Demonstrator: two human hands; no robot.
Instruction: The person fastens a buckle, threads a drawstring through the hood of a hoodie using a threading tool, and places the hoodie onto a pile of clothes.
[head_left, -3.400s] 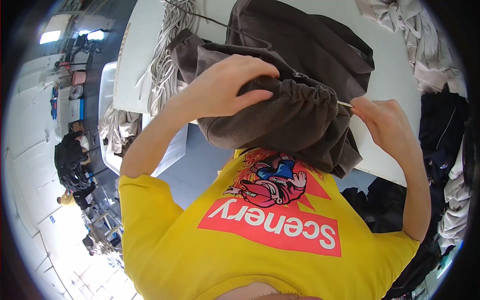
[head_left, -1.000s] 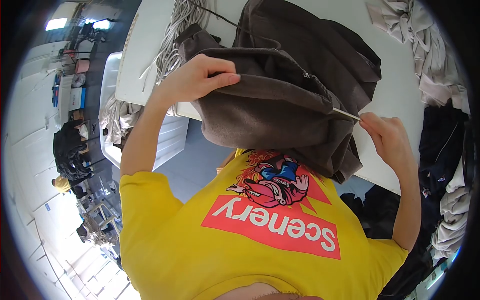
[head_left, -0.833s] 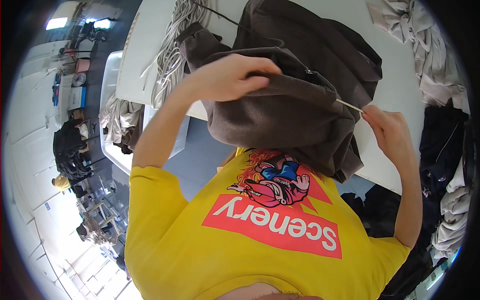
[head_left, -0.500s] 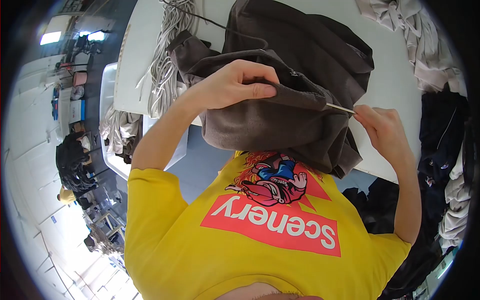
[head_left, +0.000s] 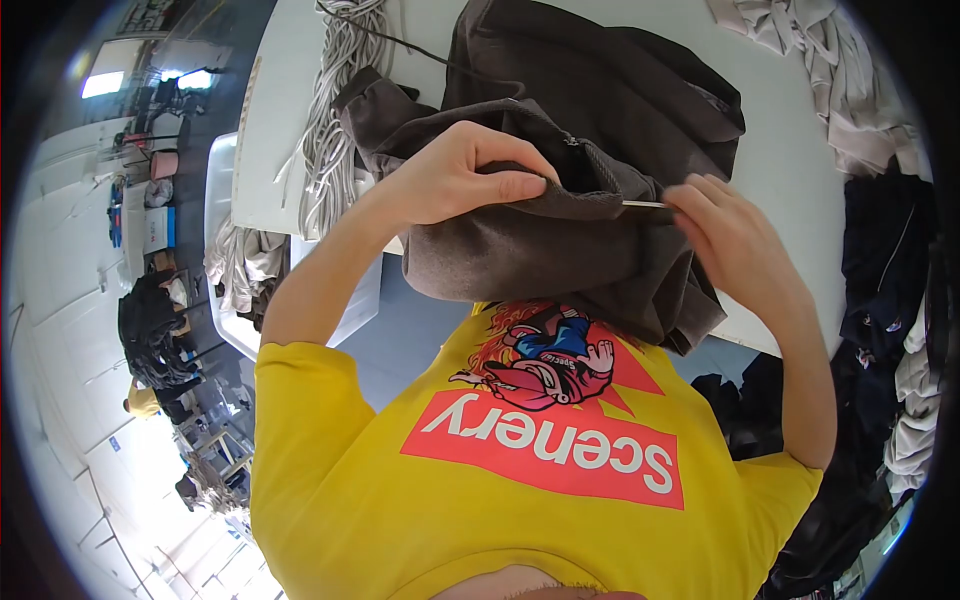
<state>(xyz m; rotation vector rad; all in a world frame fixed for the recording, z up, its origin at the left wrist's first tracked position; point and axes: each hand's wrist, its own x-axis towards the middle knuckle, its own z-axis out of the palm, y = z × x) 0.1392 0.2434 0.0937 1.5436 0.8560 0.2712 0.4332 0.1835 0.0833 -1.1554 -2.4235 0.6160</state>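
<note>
A dark brown hooded garment [head_left: 480,255] lies bunched over the table's near edge. My left hand [head_left: 455,180] is closed on the rim of its fabric opening, thumb on top. From the rim's right end sticks out a thin metal rod [head_left: 643,204]. My right hand [head_left: 720,225], slightly blurred, is closed around the outer end of that rod. A dark cord [head_left: 425,48] runs from the garment to the upper left. Part of a zipper [head_left: 572,141] shows inside the opening. How far the rod reaches inside the fabric is hidden.
A bundle of light grey cords [head_left: 335,130] hangs over the left of the white table [head_left: 270,150]. Below it stands a clear plastic bin [head_left: 225,290] holding fabric. Pale garments [head_left: 850,100] lie at the upper right, with dark garments [head_left: 885,270] piled beside the table.
My right hand has moved left, closer to the fabric. Less of the rod shows now, and the rim is bunched further left. My left hand keeps its grip.
</note>
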